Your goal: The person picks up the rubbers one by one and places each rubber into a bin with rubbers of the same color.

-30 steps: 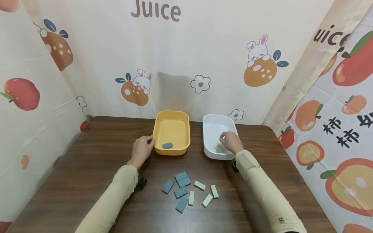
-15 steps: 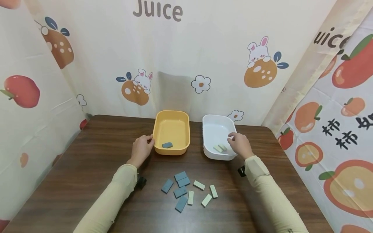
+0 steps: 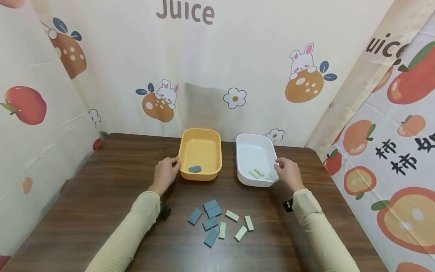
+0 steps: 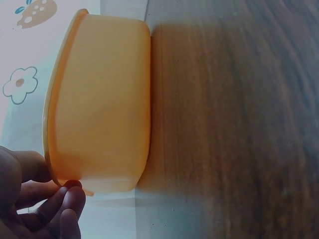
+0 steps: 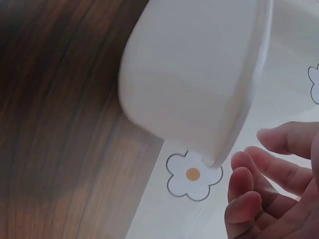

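At the left rim of the yellow bin (image 3: 202, 176), my left hand (image 3: 164, 174) pinches the edge between thumb and fingers; the left wrist view shows this grip on the bin's wall (image 4: 104, 99). One blue-grey block (image 3: 195, 169) lies inside. To the right stands a white bin (image 3: 255, 183) holding two pale green blocks (image 3: 253, 173). Beside its right rim is my right hand (image 3: 289, 173), holding nothing. In the right wrist view its loosely bent fingers (image 5: 241, 181) and thumb are apart, close to the white rim.
Several blue-grey blocks (image 3: 211, 238) and several pale green blocks (image 3: 241, 234) lie loose on the dark wooden table (image 3: 102, 189), in front of the bins. A printed curtain (image 3: 210, 49) hangs behind the table and along both sides.
My right hand has moved from above the white bin's inside rightwards to beside its right rim, uncovering the pale green blocks. The left hand stays at the yellow bin's rim.
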{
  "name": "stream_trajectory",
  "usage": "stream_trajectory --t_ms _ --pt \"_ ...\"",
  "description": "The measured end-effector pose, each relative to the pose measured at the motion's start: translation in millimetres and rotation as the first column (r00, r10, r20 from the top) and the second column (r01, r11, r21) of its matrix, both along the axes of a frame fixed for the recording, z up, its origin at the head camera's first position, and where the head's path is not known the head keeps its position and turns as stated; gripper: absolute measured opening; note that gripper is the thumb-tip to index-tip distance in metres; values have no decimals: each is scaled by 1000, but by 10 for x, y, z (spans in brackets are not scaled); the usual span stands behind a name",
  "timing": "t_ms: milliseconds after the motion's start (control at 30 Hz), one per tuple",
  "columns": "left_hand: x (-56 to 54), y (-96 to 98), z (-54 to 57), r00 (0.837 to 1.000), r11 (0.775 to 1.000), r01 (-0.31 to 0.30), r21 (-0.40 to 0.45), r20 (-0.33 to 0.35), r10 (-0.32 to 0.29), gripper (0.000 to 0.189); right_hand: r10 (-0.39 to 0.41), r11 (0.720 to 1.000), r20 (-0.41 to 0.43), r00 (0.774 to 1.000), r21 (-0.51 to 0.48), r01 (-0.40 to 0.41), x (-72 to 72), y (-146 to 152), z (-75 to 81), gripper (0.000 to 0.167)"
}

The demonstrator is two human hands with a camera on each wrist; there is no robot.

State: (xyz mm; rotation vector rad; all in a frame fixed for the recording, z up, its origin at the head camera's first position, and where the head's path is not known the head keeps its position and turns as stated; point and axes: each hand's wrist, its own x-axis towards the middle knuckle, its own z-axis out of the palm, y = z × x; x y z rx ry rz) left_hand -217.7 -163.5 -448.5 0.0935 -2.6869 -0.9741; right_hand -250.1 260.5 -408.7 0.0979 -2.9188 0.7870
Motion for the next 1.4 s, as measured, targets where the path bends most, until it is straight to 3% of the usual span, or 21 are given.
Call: stream_trajectory --t_ms 533,867,1000,1200,1400 --pt "-7 8 8 1000 1000 5 -7 4 -5 33 -66 998 -8 998 -4 66 97 131 -149 31" --pt "-20 -47 48 996 999 42 -4 82 -42 37 -77 997 -24 997 -29 76 145 159 -210 33" --pt "-17 -54 64 992 998 62 8 107 -62 39 -76 995 27 997 -63 77 151 180 -224 35" --pt "1 -59 75 993 998 67 16 93 -68 40 -74 988 122 990 -125 89 131 209 -261 40" --pt "30 -54 61 996 998 56 0 66 -56 36 -84 983 131 988 -149 104 123 214 -293 41"
